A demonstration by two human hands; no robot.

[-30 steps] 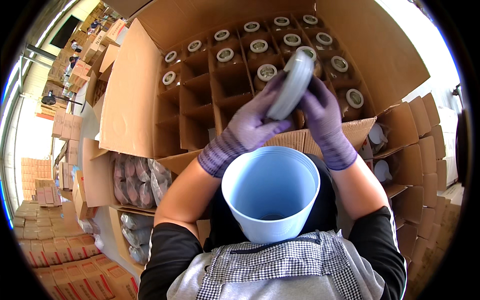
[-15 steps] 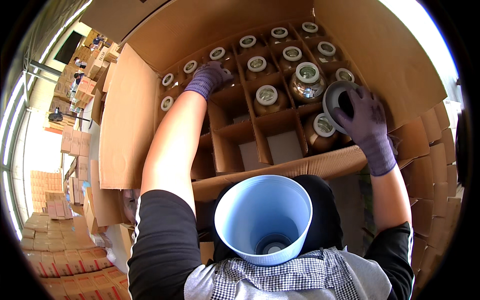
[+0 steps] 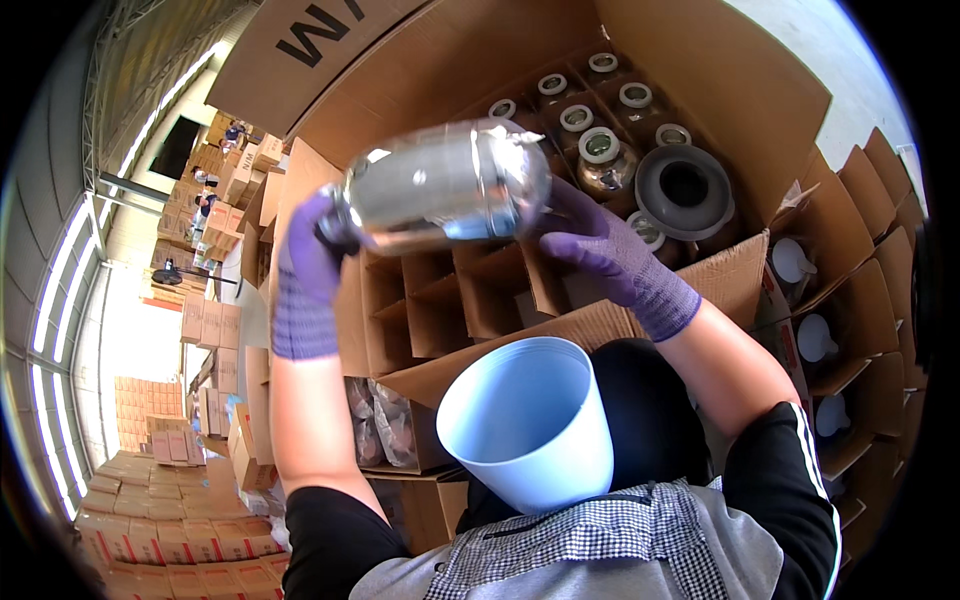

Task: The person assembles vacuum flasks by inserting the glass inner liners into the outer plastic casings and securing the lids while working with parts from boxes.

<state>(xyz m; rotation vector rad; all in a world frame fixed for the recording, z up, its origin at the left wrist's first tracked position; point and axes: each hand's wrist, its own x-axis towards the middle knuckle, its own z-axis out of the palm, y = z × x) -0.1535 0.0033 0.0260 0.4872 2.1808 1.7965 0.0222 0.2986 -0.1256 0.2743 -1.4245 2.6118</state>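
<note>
A silvered glass flask liner [image 3: 435, 190] lies sideways in the air above the carton. My left hand [image 3: 312, 245], in a purple knit glove, is closed around its narrow end. At the wide end is my right hand [image 3: 610, 255], gloved alike, its fingers curved about the base and partly hidden behind the glass. Motion smears the liner and the left fingers. A grey plastic ring [image 3: 655, 190] with a dark hole rests on top of the liners at the carton's right. A light blue plastic tub [image 3: 590, 450] stands tilted between my thighs.
The open carton [image 3: 690, 275] has cardboard dividers [image 3: 440, 315]; several upright liners [image 3: 600, 145] with pale rims fill its far and right cells. White funnel-shaped parts [image 3: 815, 338] sit in boxes at right. Bagged parts [image 3: 392, 425] lie under the carton's left edge. Stacked cartons [image 3: 180, 525] stand at far left.
My left hand has lifted a liner out of the carton and swung it sideways. My right hand has let go of the grey ring, left it on the liners, and come to the liner's base.
</note>
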